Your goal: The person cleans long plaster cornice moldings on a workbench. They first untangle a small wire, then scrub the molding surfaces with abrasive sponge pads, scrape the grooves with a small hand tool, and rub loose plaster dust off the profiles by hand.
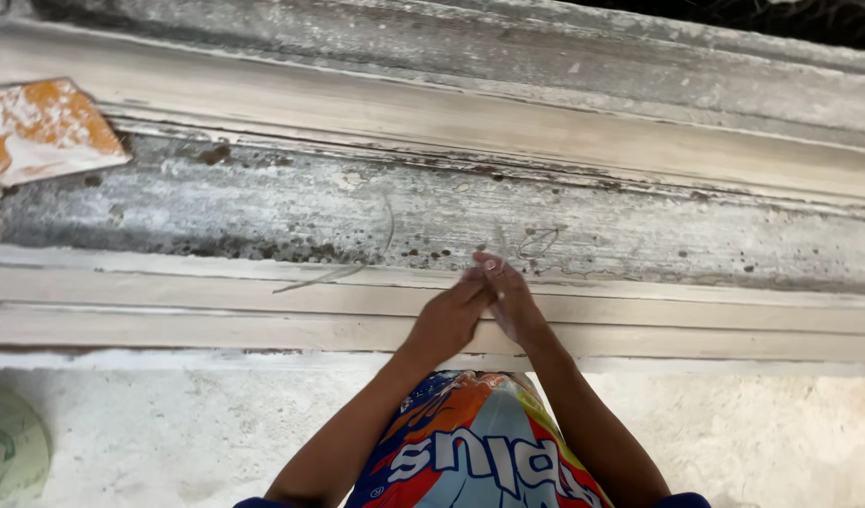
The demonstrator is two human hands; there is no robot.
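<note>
A long plaster moulding lies level across the view, its long axis running left to right, ribs and grooves parallel. Both hands meet on its front rib: left hand and right hand press fingertips together; whether they pinch anything I cannot tell. 1 thin fibre strand curls just left. An orange-stained trowel rests at upper left; a green bowl sits lower left, contents unclear

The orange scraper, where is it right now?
In the head view the orange scraper lies at the far left on the upper ledge of the long plaster moulding, well away from both hands, which meet near the middle.
</note>
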